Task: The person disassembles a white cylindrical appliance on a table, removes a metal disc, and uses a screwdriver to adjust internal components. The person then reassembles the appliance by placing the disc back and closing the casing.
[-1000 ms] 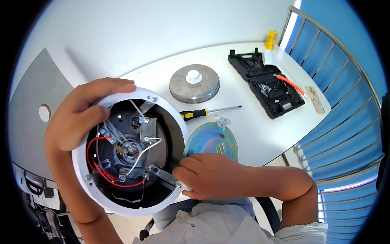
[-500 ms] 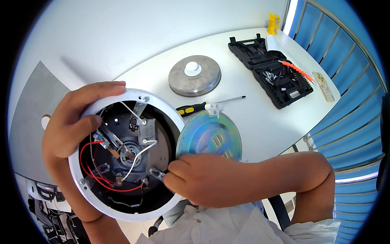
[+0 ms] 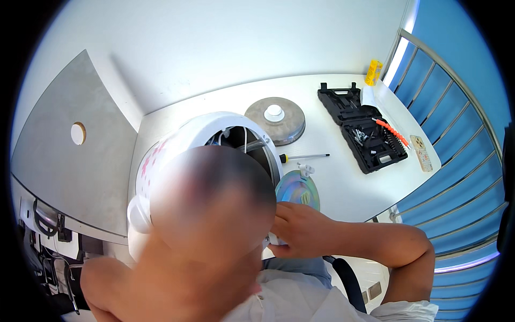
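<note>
A white round appliance housing (image 3: 185, 137), perhaps a rice cooker body, has pink marks on its side. It lies tipped with its open end toward me, and wires and metal parts show inside. My left hand (image 3: 209, 214) is raised close before it, so blurred that its fingers cannot be made out. The hand hides most of the opening. My right hand (image 3: 303, 228) is closed at the housing's right rim, its fingertips partly hidden. Just beyond that hand lies an iridescent round metal plate (image 3: 296, 188) with a white fitting (image 3: 306, 170) at its edge.
A screwdriver (image 3: 306, 156) lies beyond the plate. Behind it sits a steel lid (image 3: 257, 121) with a white knob. An open black tool case (image 3: 370, 142), an orange flexible shaft (image 3: 391, 132) and a yellow pack (image 3: 373, 72) are at the right. Metal railings (image 3: 456, 166) border the table.
My left hand has left the housing's rim and come up close, blurred. The housing has turned, showing its patterned side. My right hand remains at the right rim. The view has shifted.
</note>
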Motion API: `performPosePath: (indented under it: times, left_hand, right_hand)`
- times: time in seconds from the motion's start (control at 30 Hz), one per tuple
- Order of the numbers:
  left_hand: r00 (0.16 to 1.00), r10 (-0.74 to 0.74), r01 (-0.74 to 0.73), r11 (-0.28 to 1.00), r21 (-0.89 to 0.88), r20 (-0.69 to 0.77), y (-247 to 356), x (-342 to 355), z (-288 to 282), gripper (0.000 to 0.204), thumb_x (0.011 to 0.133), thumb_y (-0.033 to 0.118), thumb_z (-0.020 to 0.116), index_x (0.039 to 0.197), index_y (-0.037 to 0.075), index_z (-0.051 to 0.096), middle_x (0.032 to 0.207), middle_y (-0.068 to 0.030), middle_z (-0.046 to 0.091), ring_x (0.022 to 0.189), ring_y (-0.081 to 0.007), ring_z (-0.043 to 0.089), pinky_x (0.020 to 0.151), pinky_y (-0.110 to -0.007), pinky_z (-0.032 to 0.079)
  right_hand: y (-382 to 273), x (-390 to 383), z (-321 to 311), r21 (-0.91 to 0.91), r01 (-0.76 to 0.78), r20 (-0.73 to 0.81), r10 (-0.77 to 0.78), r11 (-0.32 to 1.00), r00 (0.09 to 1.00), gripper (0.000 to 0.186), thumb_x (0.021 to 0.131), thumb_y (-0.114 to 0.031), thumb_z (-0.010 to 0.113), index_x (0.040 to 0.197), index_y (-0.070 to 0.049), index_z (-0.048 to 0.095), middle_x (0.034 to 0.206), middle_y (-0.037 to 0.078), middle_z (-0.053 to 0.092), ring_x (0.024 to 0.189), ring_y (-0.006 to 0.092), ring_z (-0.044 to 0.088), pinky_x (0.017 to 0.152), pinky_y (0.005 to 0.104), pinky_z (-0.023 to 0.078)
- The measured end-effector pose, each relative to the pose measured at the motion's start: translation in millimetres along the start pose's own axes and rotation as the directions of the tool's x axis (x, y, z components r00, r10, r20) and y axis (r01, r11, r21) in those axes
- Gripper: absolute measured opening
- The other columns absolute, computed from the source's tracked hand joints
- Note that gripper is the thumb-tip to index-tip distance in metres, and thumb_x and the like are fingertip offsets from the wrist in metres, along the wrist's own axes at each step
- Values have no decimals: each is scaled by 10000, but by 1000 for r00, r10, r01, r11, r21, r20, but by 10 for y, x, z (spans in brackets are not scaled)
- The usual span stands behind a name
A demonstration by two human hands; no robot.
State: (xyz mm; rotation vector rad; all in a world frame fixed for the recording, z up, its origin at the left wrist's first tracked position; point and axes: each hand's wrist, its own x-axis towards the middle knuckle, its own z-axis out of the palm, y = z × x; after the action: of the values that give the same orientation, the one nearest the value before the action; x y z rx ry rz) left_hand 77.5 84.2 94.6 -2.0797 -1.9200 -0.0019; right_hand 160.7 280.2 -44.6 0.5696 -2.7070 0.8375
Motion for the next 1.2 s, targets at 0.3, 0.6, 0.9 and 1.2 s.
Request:
performPosePath:
  times: [0.3, 0.6, 0.9, 1.2]
  left_hand:
    - [989, 109, -58, 908, 415, -100, 211, -138, 831, 261, 685, 231, 538, 865, 57, 613, 957, -79, 515, 842, -201, 473, 655, -289, 311]
    - [994, 98, -74, 930, 359, -49, 136, -69, 945, 89, 703, 192, 559, 756, 121, 570, 757, -9, 440, 691, -154, 447, 599, -284, 272]
    - [985, -56, 5, 954, 301, 161, 24, -169, 900, 23, 688, 129, 589, 675, 131, 608, 695, -31, 476, 591, -163, 525, 540, -314, 325]
    - [890, -275, 69, 870, 489, 364, -119, -481, 1142, 120, 728, 235, 654, 749, 118, 670, 683, 0, 555, 642, -155, 554, 522, -306, 381]
  right_hand:
    - [-148, 26, 31, -160, -51, 18, 55, 986, 998, 393, 672, -163, 657, 993, 10, 511, 892, 147, 531, 825, 308, 558, 718, 381, 477]
    - [-165, -34, 77, -227, -161, -20, 160, 960, 987, 346, 694, -192, 652, 940, -12, 489, 857, 139, 528, 777, 315, 559, 665, 402, 478]
    - [13, 400, 295, -206, -65, 42, 76, 976, 996, 433, 670, -143, 694, 1024, 11, 499, 927, 169, 570, 879, 321, 568, 764, 397, 471]
    - [-2, 957, 650, -236, -110, 84, 133, 966, 988, 345, 707, -112, 650, 994, -31, 477, 811, 170, 622, 753, 350, 622, 634, 435, 496]
